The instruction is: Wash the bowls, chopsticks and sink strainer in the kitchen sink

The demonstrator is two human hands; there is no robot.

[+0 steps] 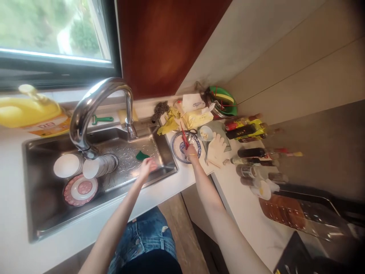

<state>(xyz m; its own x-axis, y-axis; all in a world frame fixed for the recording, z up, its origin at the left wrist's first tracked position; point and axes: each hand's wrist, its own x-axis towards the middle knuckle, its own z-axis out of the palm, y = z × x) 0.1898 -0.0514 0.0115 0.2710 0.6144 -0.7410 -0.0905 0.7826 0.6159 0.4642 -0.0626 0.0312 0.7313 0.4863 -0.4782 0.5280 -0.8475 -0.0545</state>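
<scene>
My right hand point(190, 150) is closed around red chopsticks point(184, 136) above a blue-and-white patterned plate point(175, 146) on the counter right of the sink. A metal spoon appears to lie by the chopsticks. Over the right part of the sink point(108, 182) is my left hand point(148, 164), its fingers smeared by motion. A green scouring pad point(142, 155) is right beside that hand; whether they touch is unclear. In the sink's left half sit a stack of white bowls point(95, 167), another white bowl point(67, 166) and a pink-rimmed plate point(81, 190).
A chrome faucet point(97, 91) arches over the sink. Behind lie a yellow jug point(31, 112), a green peeler point(102, 120) and yellow gloves point(169, 123). To the right are a small bowl point(206, 133), a pale glove point(218, 148) and several bottles point(251, 153).
</scene>
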